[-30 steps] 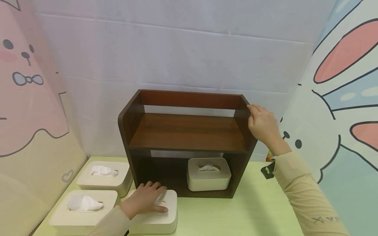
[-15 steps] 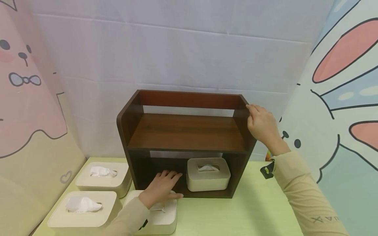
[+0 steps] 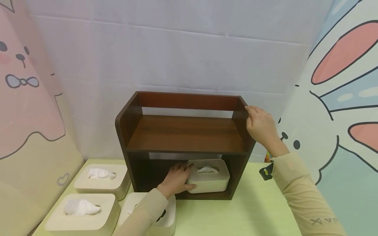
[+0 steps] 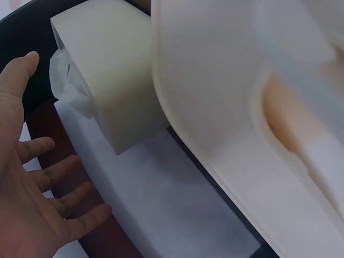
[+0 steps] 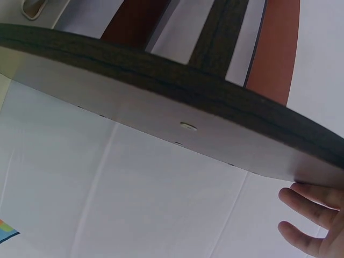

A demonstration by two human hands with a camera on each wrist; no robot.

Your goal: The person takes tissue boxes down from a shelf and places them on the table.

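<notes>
A dark brown two-tier desk shelf [image 3: 186, 134] stands against the cloth. Inside its lower compartment, at the right, sits a cream tissue box [image 3: 209, 185] with tissue in its slot. My left hand [image 3: 175, 180] reaches in at this box's left side, fingertips right at its edge. In the left wrist view that hand's fingers are spread beside the box [image 4: 110, 59]. Another tissue box [image 3: 165, 219] stands in front of the shelf, partly covered by my left sleeve. My right hand [image 3: 261, 127] grips the top of the shelf's right side panel, with fingers [image 5: 306, 207] against its outer face.
Two more cream tissue boxes, one farther back [image 3: 101, 182] and one nearer [image 3: 81, 219], stand at the left of the light green table [image 3: 218, 219]. A small black item [image 3: 266, 172] lies right of the shelf. Cartoon-printed cloths hang on both sides.
My left hand has moved from the front tissue box rightward and forward to the box in the lower compartment. The right hand has stayed on the shelf's side panel.
</notes>
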